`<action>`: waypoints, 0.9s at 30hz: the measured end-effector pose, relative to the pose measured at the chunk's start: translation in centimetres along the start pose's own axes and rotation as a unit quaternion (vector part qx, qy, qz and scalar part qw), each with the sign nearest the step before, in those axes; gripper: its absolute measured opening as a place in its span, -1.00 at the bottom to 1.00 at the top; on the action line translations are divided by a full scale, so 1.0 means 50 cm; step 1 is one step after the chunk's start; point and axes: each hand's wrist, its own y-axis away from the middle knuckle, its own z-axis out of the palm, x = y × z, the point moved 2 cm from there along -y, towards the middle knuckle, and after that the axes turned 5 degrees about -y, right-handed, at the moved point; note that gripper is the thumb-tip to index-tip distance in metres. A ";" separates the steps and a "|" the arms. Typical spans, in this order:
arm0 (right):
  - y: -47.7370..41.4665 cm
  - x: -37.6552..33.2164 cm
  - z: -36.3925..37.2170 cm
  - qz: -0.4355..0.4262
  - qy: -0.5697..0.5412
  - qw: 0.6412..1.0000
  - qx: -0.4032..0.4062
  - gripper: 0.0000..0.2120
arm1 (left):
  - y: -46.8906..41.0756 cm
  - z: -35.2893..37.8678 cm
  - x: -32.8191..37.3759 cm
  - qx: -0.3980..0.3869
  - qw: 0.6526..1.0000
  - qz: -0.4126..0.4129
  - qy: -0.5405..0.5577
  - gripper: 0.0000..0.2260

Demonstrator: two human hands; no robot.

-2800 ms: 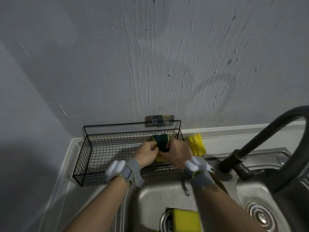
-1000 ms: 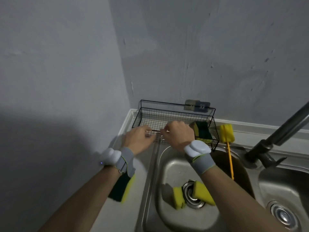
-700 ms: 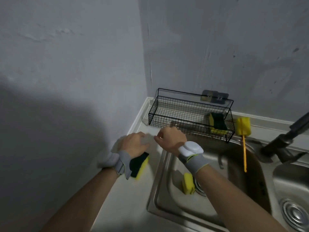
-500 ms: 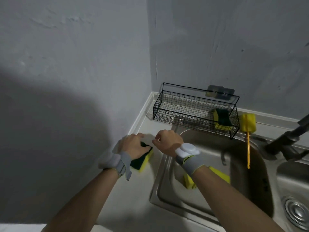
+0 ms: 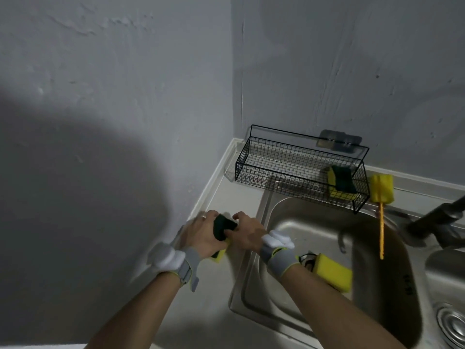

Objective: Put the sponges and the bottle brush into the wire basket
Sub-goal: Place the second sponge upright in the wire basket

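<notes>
A pale bench (image 5: 201,311) runs into the corner of a grey plastered wall, with a steel sink (image 5: 289,311) set in it to the right. Nearest, both hands close on one green-and-yellow sponge (image 5: 222,231) at the sink's left edge: the left hand (image 5: 201,235) has its grip wrapped round the sponge from the left, and the right hand (image 5: 247,234) pinches it from the right. A second, yellow sponge (image 5: 332,272) lies in the sink by the drain (image 5: 305,260). Further back the wire basket (image 5: 276,162) sits against the wall, already holding a sponge (image 5: 342,178) at its right end; the yellow bottle brush (image 5: 382,188) rests just outside that end, handle hanging over the sink. Likely risks: a wet sponge slipping into the sink during the carry, or the basket being nudged and the brush knocked loose.
</notes>
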 end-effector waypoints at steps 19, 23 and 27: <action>0.014 0.044 -0.407 -0.046 -0.181 0.939 0.289 -0.56 | -0.198 -0.171 0.340 0.083 0.966 0.181 0.168 -0.33; -0.012 0.086 -0.467 -0.027 -0.208 0.915 0.343 -0.56 | -0.254 -0.169 0.405 0.031 0.942 0.203 0.265 -0.39; -0.050 0.121 -0.500 -0.013 -0.206 0.905 0.372 -0.59 | -0.314 -0.143 0.449 0.027 0.940 0.216 0.262 -0.45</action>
